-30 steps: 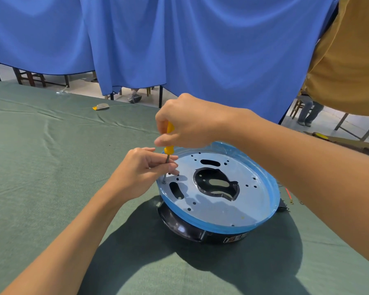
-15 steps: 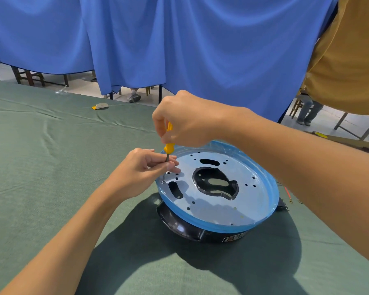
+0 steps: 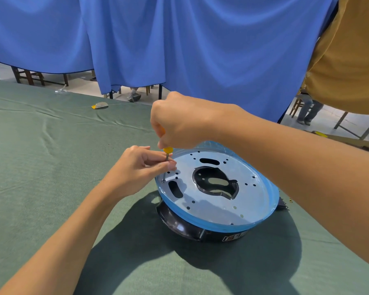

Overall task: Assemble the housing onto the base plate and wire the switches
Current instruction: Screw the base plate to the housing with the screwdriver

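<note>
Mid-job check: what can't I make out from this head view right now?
Head view:
- Screwdriver handle: inside the right hand; only its yellow collar shows.
- Driver tip and any screw: too small; shaft partly behind the left hand.
- Housing: mostly hidden under the base plate.
- Switches and wiring: not discernible; the right forearm covers that side.
- Housing label: too small to read.

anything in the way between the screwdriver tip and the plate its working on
Nothing visible does. The screwdriver, gripped by the right hand, has its tip down at the left edge of the base plate; the left hand only pinches the shaft above the tip.
</note>
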Demonstrator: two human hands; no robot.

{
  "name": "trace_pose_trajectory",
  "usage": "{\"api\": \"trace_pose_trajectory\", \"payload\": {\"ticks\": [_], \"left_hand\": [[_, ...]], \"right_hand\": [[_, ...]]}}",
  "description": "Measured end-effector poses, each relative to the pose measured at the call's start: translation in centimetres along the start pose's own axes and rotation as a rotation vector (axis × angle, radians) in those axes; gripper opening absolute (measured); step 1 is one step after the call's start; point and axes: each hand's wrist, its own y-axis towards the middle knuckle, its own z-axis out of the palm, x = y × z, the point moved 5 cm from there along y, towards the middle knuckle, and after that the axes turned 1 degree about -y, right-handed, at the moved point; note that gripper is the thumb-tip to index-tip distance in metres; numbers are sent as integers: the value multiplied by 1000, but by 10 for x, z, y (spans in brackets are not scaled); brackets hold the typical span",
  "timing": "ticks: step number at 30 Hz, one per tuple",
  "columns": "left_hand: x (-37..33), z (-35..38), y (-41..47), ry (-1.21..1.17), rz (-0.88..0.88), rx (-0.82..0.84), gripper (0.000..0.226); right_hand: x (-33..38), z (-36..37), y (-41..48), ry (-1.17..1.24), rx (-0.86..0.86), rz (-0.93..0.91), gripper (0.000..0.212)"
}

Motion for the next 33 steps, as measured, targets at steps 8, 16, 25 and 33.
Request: {"api": "trace_pose_trajectory", "payload": {"ticks": [8, 16, 25, 33], "left_hand": [[-1, -4, 0, -10, 28, -55, 29], [2, -1, 0, -95, 5, 58, 18], [5, -1, -1, -83, -16, -29, 5], [6, 5, -2, -144, -10, 38, 21]], "right_hand": [[5, 2, 0, -24, -65, 78, 41], [1, 7, 5, 37, 32, 21, 19], [9, -1, -2, 52, -53, 71, 41], [7, 2, -4, 103, -62, 185, 36]]}}
